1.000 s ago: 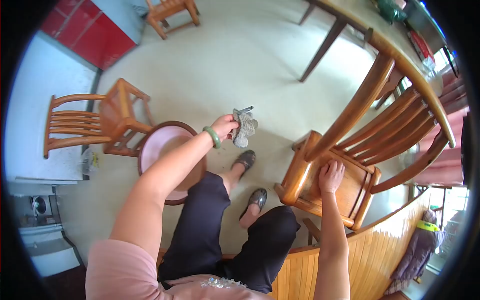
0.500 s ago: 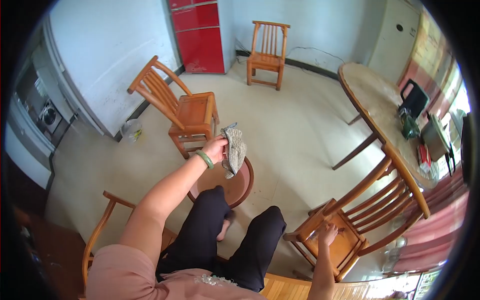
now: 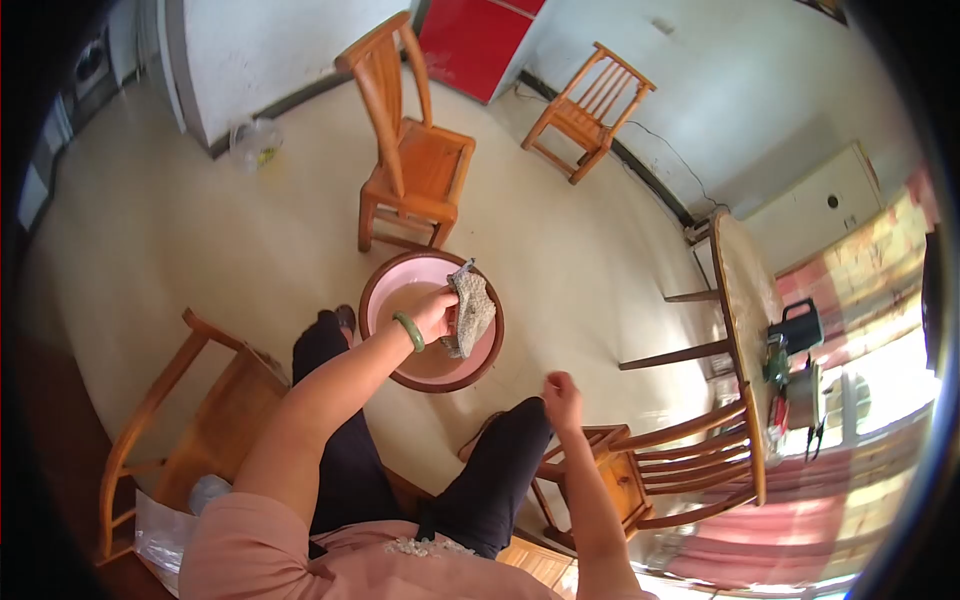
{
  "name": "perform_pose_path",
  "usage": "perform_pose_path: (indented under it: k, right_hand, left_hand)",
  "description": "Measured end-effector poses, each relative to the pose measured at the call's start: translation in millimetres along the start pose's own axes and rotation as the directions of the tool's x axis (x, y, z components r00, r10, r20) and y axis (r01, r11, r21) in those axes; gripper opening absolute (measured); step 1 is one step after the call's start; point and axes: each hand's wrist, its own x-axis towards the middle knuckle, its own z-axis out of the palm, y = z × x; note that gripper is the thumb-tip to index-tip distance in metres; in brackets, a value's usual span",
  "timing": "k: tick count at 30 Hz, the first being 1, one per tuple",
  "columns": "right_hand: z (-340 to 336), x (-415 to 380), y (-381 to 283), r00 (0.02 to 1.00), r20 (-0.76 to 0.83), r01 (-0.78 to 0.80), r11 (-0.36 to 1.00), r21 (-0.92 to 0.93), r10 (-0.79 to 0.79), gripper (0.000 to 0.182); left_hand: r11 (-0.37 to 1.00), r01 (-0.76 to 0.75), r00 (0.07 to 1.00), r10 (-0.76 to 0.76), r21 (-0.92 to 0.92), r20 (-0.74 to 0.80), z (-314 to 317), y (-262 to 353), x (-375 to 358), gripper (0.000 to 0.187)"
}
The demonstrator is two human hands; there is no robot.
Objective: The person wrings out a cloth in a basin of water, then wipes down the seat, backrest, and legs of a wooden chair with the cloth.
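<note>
My left hand, with a green bangle on its wrist, is closed on a grey-beige textured rag. Rag and hand are over a pink basin with a brown rim and murky liquid inside. Above my right knee is my right hand, its fingers curled in with nothing visible in them. Close to that hand and arm stands a wooden chair at the right.
Beyond the basin stands a wooden chair; another chair is by the wall. At the left is a chair. The table on the right carries a pot and a dark jug. A plastic bag lies by the wall corner.
My right hand has lifted off the right chair's seat and moved toward my knee. My left hand still holds the rag over the basin. The view has tilted down and turned.
</note>
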Motion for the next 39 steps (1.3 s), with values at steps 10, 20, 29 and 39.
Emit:
perform_pose_path:
  k: [10,20,29,39]
  right_hand:
    - [176,24,-67,0.881,0.467,-0.060,0.960,0.273,-0.078,0.038]
    - [199,94,1,0.967,0.142,-0.223,0.972,0.077,0.211,0.021]
    - [300,131,122,0.685,0.561,-0.080,0.814,-0.576,0.465,0.032]
    - [405,127,131,0.762,0.618,0.187,0.849,-0.495,0.193,0.066]
  left_hand:
    - [0.981,0.095,0.981,-0.062,-0.172,0.186,-75,-15,-6,0.034]
    - [0.229,0.131,0.978,0.130,0.965,-0.163,-104,-10,31,0.023]
    - [-0.293,0.120,0.917,-0.333,0.948,-0.219,-82,-20,36,0.037]
    - [-0.386,0.143,0.878,-0.376,0.911,-0.297,-90,-18,43,0.036]
